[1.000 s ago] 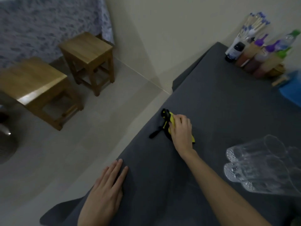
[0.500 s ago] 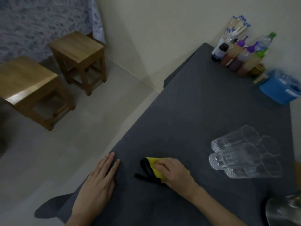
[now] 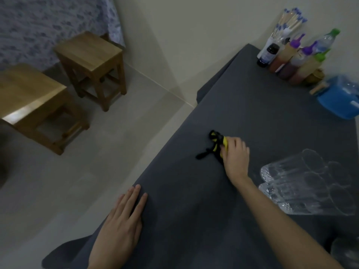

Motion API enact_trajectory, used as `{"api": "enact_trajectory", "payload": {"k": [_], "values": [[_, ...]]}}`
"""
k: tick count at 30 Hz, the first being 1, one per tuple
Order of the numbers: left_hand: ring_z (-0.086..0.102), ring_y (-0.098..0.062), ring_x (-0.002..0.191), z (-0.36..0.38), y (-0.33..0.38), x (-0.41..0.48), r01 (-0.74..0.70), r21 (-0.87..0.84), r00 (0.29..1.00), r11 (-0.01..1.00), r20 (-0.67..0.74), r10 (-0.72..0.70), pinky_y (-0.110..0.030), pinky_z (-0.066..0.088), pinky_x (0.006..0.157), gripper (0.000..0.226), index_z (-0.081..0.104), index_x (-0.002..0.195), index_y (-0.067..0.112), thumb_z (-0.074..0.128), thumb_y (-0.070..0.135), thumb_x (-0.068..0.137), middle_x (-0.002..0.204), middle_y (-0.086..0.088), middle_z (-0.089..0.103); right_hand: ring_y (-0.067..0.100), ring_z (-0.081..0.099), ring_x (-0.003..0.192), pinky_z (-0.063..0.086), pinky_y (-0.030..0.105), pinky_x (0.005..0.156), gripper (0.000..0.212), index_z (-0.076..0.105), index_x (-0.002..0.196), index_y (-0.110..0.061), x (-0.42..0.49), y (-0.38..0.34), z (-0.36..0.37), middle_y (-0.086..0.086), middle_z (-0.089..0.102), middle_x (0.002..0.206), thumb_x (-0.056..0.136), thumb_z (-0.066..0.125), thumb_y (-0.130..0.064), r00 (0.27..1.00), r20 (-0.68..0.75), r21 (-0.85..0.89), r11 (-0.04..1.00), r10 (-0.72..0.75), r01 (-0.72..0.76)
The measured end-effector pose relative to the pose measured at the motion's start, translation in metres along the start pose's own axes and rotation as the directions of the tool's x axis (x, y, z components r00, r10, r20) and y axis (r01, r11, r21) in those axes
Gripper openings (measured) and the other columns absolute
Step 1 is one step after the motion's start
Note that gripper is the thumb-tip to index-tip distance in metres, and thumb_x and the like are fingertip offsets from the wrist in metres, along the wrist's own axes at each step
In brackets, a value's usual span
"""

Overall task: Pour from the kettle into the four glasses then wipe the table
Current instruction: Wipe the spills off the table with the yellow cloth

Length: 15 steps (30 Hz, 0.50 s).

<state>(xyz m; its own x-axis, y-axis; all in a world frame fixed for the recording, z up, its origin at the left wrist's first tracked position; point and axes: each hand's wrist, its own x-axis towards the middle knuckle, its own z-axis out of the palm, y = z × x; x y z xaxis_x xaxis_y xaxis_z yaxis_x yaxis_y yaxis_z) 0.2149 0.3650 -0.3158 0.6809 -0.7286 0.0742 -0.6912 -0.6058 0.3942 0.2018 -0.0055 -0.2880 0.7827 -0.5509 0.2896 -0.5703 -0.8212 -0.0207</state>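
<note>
A yellow and black cloth (image 3: pixel 215 145) lies on the dark grey tablecloth (image 3: pixel 252 117), pressed down under the fingers of my right hand (image 3: pixel 236 159) near the table's middle. My left hand (image 3: pixel 120 228) rests flat, fingers apart, on the table's near left edge and holds nothing. Several clear glasses (image 3: pixel 307 181) stand clustered just right of my right wrist. A shiny rounded object, perhaps the kettle (image 3: pixel 345 253), shows only partly at the bottom right corner.
Sauce bottles (image 3: pixel 295 59), a cup of chopsticks (image 3: pixel 281 32) and a blue container (image 3: pixel 340 100) stand at the table's far right. Two wooden stools (image 3: pixel 91 63) stand on the tiled floor to the left.
My right hand has slid the cloth away from me across the table, after pulling it close half a second ago. My left hand has stayed flat at the edge.
</note>
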Motion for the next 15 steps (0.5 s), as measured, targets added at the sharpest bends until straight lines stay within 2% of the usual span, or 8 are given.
{"api": "enact_trajectory", "payload": {"k": [3,6,12,15], "values": [[0.028,-0.024,0.14,0.0,0.001,-0.001,0.009,0.022,1.0,1.0,0.012,-0.009,-0.039,0.021,0.113,0.054,0.04,0.142,0.01,0.036,0.023,0.089,0.152,-0.012,0.033,0.034,0.056,0.087,0.042,0.042,0.074,0.018,0.058,0.102,-0.006,0.024,-0.018,0.01,0.016,0.059,0.098,0.091,0.057,-0.02,0.998,-0.009,0.031,0.997,0.064,-0.064],[0.026,-0.023,0.141,-0.001,0.003,-0.003,0.03,0.052,0.999,0.998,0.037,-0.032,-0.039,0.02,0.113,0.054,0.037,0.144,0.013,0.033,0.024,0.091,0.154,-0.009,0.028,0.033,0.056,0.086,0.043,0.042,0.075,0.018,0.055,0.098,-0.004,0.031,-0.041,0.015,0.016,0.058,0.096,0.093,0.054,-0.021,0.999,-0.018,0.089,0.995,0.048,-0.046],[0.019,-0.019,0.144,-0.009,0.006,-0.002,0.044,0.077,0.996,0.996,0.08,-0.051,-0.035,0.014,0.115,0.054,0.034,0.146,0.016,0.034,0.026,0.092,0.156,-0.007,0.026,0.029,0.054,0.078,0.045,0.042,0.067,0.014,0.057,0.095,-0.008,-0.013,-0.113,0.012,0.011,0.058,0.091,0.09,0.053,-0.021,0.986,-0.003,0.193,0.968,-0.166,0.163],[0.018,-0.019,0.143,-0.01,0.005,-0.002,0.038,0.091,0.993,0.995,0.11,-0.048,-0.034,0.012,0.116,0.055,0.036,0.145,0.015,0.034,0.026,0.091,0.154,-0.009,0.03,0.027,0.053,0.077,0.045,0.04,0.065,0.014,0.059,0.097,-0.01,-0.058,-0.134,0.0,0.008,0.059,0.091,0.089,0.054,-0.021,0.957,-0.017,0.273,0.919,-0.291,0.284]]}}
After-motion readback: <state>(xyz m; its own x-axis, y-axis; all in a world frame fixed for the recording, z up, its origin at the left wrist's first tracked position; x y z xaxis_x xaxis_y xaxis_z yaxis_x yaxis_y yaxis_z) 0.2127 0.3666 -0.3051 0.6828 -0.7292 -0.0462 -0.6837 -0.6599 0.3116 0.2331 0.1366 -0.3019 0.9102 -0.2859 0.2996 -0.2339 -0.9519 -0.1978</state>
